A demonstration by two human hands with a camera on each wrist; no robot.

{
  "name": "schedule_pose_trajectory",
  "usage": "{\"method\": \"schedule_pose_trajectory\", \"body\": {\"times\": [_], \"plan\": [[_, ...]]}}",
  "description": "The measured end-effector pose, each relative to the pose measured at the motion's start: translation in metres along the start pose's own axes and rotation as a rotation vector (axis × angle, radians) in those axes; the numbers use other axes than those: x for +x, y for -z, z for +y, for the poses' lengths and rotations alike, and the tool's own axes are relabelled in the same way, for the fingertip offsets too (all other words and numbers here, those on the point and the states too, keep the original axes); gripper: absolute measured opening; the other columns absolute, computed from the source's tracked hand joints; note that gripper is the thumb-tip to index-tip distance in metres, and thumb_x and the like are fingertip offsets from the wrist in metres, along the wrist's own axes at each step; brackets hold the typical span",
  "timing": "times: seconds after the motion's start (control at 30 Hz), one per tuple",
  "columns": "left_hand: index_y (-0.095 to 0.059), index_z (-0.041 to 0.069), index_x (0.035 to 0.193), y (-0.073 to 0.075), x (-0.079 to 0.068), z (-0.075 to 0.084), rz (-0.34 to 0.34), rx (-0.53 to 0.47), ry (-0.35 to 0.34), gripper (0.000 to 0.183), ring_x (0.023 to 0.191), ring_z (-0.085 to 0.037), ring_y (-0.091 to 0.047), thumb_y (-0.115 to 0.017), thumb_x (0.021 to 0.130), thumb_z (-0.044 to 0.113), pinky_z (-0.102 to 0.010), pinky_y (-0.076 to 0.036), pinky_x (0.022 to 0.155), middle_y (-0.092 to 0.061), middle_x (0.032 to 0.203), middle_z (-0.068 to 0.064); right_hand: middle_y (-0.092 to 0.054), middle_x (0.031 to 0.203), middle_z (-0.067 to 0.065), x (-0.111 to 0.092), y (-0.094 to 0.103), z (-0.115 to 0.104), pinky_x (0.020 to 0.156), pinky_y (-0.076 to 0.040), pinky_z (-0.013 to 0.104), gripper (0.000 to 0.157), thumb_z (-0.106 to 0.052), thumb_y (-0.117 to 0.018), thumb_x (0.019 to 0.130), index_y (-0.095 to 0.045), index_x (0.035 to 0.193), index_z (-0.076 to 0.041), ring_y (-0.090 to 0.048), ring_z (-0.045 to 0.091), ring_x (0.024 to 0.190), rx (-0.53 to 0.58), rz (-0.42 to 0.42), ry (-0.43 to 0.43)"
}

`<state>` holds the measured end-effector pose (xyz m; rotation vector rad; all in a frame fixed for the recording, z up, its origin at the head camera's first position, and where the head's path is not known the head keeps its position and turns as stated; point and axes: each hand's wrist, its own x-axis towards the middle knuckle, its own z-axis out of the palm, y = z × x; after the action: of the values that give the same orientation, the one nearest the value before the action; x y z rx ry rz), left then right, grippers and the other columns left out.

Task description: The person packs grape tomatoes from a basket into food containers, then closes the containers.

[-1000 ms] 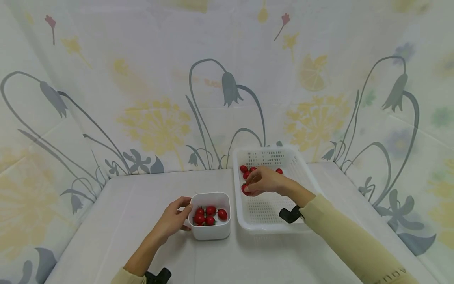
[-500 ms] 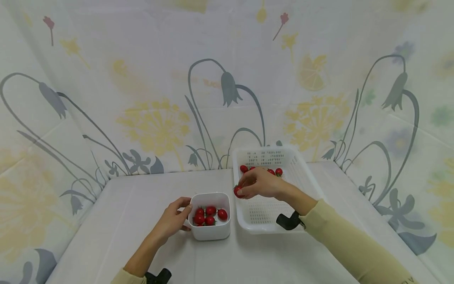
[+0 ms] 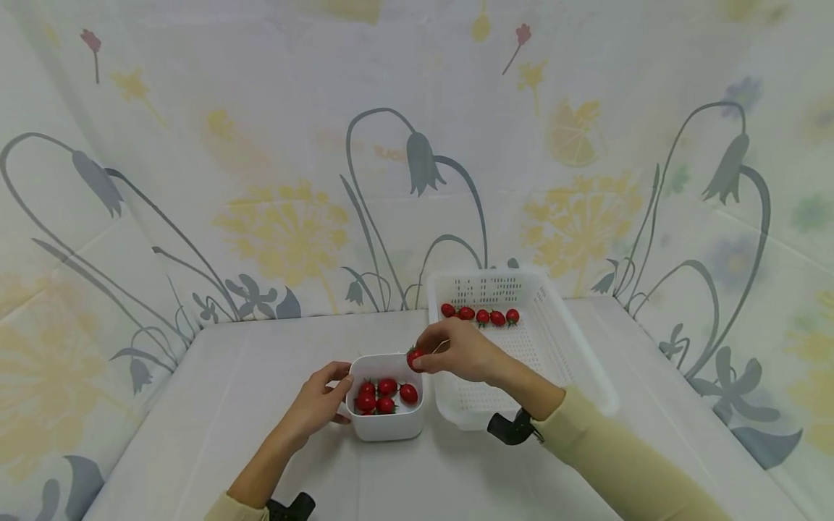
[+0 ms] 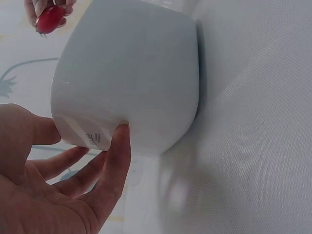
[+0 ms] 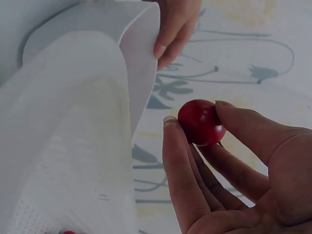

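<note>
The tomato looks glossy and smooth; the box is smooth, lightly shiny plastic, the basket perforated plastic. From here the surface seems covered in matt, finely textured cloth.

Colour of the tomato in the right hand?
Glossy red; the cherry tomato shows best in the right wrist view.

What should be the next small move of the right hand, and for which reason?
I would probably bring the right hand slightly left and lower its tomato into the white container, because the pinched tomato is close to the container's rim, other tomatoes lie inside, and the left hand holds the container.
</note>
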<state>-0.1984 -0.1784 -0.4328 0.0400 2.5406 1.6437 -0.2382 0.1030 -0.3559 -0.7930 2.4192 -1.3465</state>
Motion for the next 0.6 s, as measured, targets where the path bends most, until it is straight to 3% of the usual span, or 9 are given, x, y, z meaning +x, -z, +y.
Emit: {"method": "schedule_pose_trajectory", "body": {"times": [0.33, 0.6], "plan": [[-0.057, 0.001, 0.136, 0.000, 0.000, 0.000, 0.001, -0.009, -0.011, 0.034, 0.100, -0.027, -0.067, -0.054, 0.106, 0.017, -0.040, -0.064, 0.064, -0.059, 0.135, -0.021, -0.073, 0.097, 0.000, 0.015, -0.038, -0.004, 0.080, -0.060, 0.030, 0.017, -0.017, -0.075, 0.094, -0.074, 0.108, -0.007, -0.068, 0.015, 0.088, -0.148, 0.025, 0.030], [-0.056, 0.001, 0.137, 0.000, 0.001, 0.000, -0.006, -0.013, -0.012, 0.035, 0.097, -0.025, -0.067, -0.054, 0.106, 0.017, -0.040, -0.064, 0.064, -0.059, 0.135, -0.021, -0.074, 0.096, 0.005, 0.027, -0.064, -0.002, 0.075, -0.059, 0.028, 0.015, -0.013, -0.072, 0.094, -0.073, 0.106, -0.003, -0.066, 0.015, 0.084, -0.173, 0.042, 0.037]]}}
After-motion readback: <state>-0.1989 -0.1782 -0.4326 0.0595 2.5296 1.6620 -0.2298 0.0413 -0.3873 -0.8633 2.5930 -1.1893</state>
